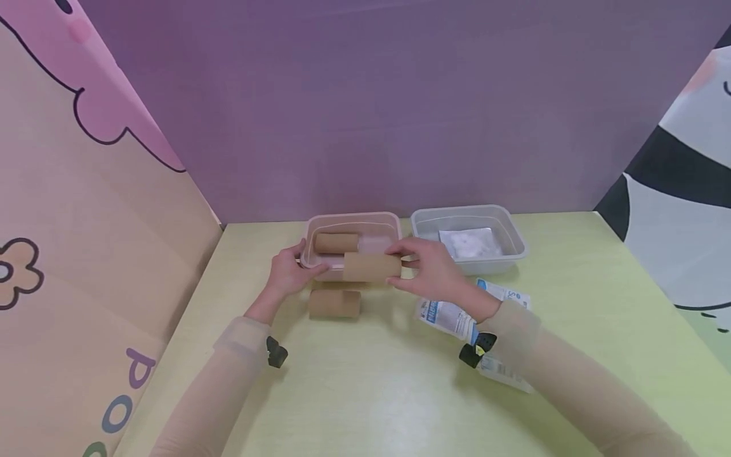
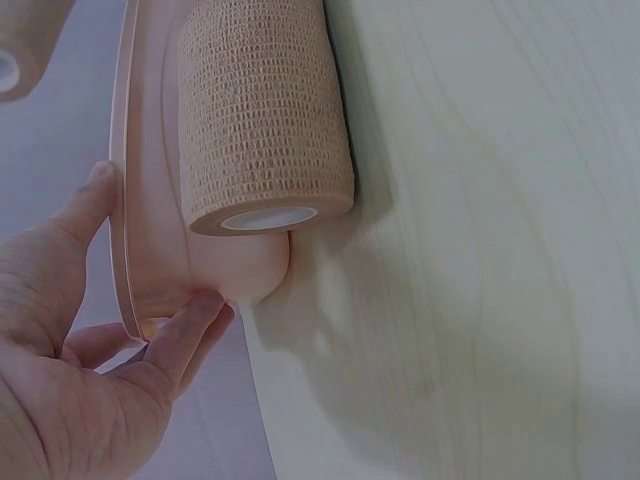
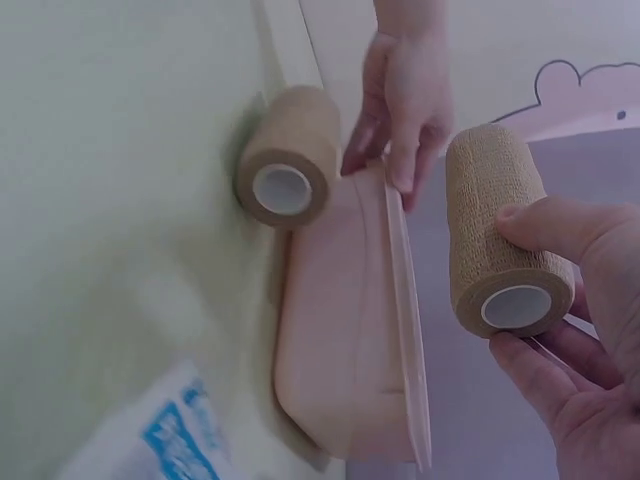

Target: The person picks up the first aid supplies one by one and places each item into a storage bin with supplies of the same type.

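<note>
Roll of tan bandage [image 1: 371, 267] is grasped at its right end by the right hand [image 1: 431, 270] — thumb pressed to one side, fingers curled against the other, the far end uncovered — and is held above the near side of a pink tray [image 1: 378, 244]. The tray's left end is pinched by the left hand [image 1: 290, 271]. A second roll [image 1: 335, 243] is contained inside; a third roll [image 1: 334, 304] is laid just in front.
</note>
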### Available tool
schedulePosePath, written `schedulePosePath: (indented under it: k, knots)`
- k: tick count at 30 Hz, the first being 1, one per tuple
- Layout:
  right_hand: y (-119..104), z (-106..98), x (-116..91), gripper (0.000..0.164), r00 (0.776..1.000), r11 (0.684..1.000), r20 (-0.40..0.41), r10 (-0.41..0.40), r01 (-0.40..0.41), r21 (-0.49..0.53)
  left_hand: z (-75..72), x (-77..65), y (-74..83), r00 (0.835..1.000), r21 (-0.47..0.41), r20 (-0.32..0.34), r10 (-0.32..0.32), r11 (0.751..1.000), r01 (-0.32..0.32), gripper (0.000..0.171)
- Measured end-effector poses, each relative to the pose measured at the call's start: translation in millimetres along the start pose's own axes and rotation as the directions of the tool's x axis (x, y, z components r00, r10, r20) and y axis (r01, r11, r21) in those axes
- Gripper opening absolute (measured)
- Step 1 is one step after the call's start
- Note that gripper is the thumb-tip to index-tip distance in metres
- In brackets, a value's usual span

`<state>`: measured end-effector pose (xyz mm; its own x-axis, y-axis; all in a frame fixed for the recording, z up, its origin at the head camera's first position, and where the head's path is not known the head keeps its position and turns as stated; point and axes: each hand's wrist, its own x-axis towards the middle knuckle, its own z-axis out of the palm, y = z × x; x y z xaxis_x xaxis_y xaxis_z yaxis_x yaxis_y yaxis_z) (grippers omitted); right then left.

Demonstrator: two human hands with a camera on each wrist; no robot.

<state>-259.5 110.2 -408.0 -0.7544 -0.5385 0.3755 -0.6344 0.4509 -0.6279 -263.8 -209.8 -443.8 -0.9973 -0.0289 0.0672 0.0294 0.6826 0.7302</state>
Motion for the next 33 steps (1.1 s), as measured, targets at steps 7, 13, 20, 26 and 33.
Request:
schedulePosePath:
  k: [7,13,20,26,33]
  knots:
    - [7,-17,23,0.048,0.999,0.998,-0.012,0.035,-0.036,-0.054,1.6,3.5,0.0,1.0,-0.014,-0.009,0.011,1.0,-0.011,0.089]
    - [15,-24,41,0.048,0.999,0.991,0.002,0.047,-0.047,-0.123,3.1,4.9,0.6,1.0,-0.024,-0.009,0.001,1.0,-0.001,0.088]
    - [22,-15,56,0.049,0.997,0.984,0.051,0.066,-0.057,-0.168,4.0,3.4,1.2,1.0,-0.032,-0.012,-0.005,0.999,0.004,0.087]
    - [22,-3,70,0.047,0.991,0.984,0.098,0.086,-0.069,-0.166,4.5,5.4,-0.1,1.0,-0.04,-0.01,-0.003,0.999,0.003,0.089]
    - [28,11,81,0.046,0.99,0.981,0.125,0.07,-0.046,-0.189,5.4,6.2,-1.1,1.0,-0.055,-0.005,-0.004,0.998,0.004,0.09]
